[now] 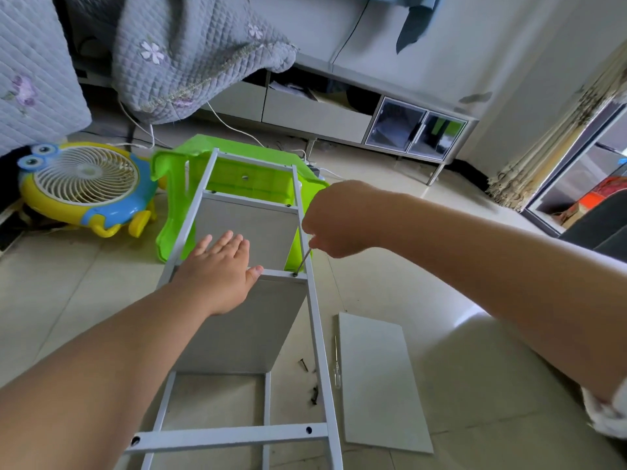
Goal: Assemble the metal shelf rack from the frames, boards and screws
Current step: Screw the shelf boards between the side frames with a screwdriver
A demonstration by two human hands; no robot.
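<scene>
I see the floor point(458, 368) under everything, its tiles running out of view on all sides. On it lies the frame point(317, 320), a grey ladder of rails cut off at the bottom edge; its far end rests on a green stool point(169, 239), which it partly covers. A board point(244, 327) stands in the frame, screwed at the upper rung. My left hand point(220, 276) lies flat and relaxed on that board's top edge, fingers straight, gripping nothing. My right hand point(330, 225) is clenched round a screwdriver point(303, 261); only its thin shaft shows, tip at a screw hole on the rung. A loose board point(380, 385) lies right of the frame. Between them, a second slim tool point(337, 362) and some dark screws point(314, 395), too small to count.
</scene>
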